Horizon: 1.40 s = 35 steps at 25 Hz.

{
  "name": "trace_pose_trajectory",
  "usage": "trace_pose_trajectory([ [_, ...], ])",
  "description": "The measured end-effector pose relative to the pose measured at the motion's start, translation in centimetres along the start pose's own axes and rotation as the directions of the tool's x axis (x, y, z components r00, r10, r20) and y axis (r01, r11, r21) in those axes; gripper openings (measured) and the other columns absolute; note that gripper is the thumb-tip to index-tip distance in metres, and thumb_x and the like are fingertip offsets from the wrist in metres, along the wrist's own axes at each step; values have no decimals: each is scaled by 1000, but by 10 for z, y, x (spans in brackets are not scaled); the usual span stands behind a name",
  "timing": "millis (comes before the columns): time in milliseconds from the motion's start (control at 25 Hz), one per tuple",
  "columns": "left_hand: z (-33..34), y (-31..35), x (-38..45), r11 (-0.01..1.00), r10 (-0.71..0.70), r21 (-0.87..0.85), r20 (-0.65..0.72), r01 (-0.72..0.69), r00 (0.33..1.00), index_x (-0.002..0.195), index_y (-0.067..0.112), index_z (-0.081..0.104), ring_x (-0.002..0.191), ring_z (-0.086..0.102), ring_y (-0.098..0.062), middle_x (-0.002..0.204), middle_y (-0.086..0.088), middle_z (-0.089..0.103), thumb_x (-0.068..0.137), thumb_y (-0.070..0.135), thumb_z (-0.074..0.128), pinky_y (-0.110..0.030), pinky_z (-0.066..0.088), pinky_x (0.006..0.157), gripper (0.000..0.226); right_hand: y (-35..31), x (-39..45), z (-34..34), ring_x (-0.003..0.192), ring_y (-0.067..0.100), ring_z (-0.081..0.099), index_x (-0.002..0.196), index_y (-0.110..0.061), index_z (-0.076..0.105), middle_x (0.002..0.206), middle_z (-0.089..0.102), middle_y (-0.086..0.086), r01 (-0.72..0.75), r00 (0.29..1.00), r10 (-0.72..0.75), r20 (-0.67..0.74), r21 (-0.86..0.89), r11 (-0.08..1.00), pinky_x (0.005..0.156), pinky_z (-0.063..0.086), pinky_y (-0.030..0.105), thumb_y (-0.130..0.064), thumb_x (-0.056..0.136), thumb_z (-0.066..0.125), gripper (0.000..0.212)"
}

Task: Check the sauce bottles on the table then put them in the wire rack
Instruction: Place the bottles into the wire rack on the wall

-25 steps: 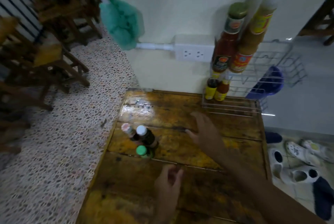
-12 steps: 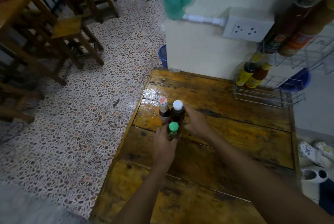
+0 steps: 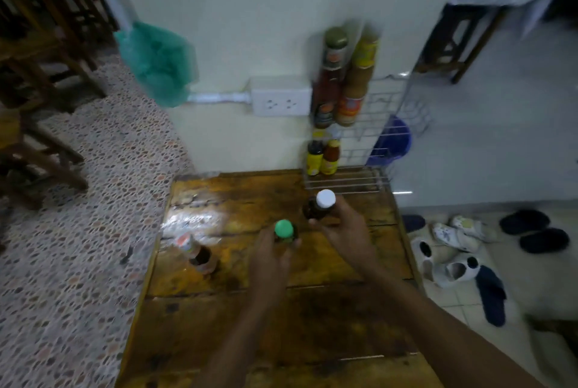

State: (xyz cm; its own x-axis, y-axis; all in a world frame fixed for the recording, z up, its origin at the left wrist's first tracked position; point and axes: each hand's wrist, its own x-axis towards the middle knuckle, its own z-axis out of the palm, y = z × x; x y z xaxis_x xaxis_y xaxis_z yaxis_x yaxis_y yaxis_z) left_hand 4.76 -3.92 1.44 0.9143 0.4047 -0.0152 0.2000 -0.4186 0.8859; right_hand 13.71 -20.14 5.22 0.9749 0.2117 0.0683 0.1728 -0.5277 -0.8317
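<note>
a: hands, please.

b: left hand point(image 3: 271, 257) is clamped around a bottle with a green cap point(image 3: 284, 229), near the middle of the wooden table point(image 3: 312, 325). whether that bottle's base touches the wood cannot be told; the hand covers it. right hand point(image 3: 345, 231) is closed around a dark bottle with a white cap point(image 3: 322, 204), held toward the table's far right corner, just in front of the wire rack point(image 3: 369, 168).

a: anything left loose on the table?

b: one bottle with a reddish label and pale cap point(image 3: 197, 251) stands near the left edge, leaning in the wide-angle view, apart from both hands. a wet, shiny patch lies on the boards beyond it.

a: the rack's contents?

b: the rack sits at the far right corner against the wall. two small bottles point(image 3: 322, 157) stand side by side at the left end of its lower level, touching or nearly so. two tall bottles point(image 3: 342, 81) stand above them, one with a dark gold cap, one yellow. the rest of the rack shows bare wire.

a: surroundings?

b: a white socket box point(image 3: 281, 99) on the wall left of the rack, a green mesh bag point(image 3: 156, 62) hanging further left. shoes point(image 3: 453, 246) lie on the floor to the table's right. the picture is blurred; labels are unreadable.
</note>
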Motion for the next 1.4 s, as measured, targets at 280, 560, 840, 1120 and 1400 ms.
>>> trace_pose_trajectory([
  [280,116,93,120,999,46,9,90,-47,995,147,20,45,129,57,-22,141,-3,61,97,38,68,-47,52,105,58,55,74,-104,100,4,67,118,-30,56,110,71,-10,-49,974,42,-221,-28,998,80,52,17,-17,86,79,42],
  [560,177,73,175,944,114,306,59,-127,992,137,16,58,118,61,-35,131,-11,60,94,35,73,-55,53,97,50,110,141,-85,103,22,68,119,-20,57,115,72,3,-13,994,-5,-112,-160,987,79,57,34,-18,86,77,39],
  [840,205,73,175,939,120,329,-54,-96,991,136,12,58,105,67,-33,126,-12,65,93,32,75,-41,57,77,50,133,184,-72,99,20,71,122,-17,58,111,74,4,-146,985,133,-107,-122,982,79,59,36,-25,86,78,42],
  [1120,216,68,175,979,56,204,-221,-10,974,92,11,58,78,61,-28,85,-5,62,90,14,77,-29,32,62,19,139,185,-68,96,21,73,131,-20,50,114,74,5,-109,993,102,-62,-133,985,80,62,44,-21,89,74,48],
  [1400,209,60,178,931,-32,352,-187,97,982,88,17,79,76,72,-26,82,-4,78,94,30,74,-28,43,70,15,139,182,-69,100,18,71,131,-21,49,117,72,4,-85,994,78,-73,-101,991,81,61,36,-18,89,74,48],
])
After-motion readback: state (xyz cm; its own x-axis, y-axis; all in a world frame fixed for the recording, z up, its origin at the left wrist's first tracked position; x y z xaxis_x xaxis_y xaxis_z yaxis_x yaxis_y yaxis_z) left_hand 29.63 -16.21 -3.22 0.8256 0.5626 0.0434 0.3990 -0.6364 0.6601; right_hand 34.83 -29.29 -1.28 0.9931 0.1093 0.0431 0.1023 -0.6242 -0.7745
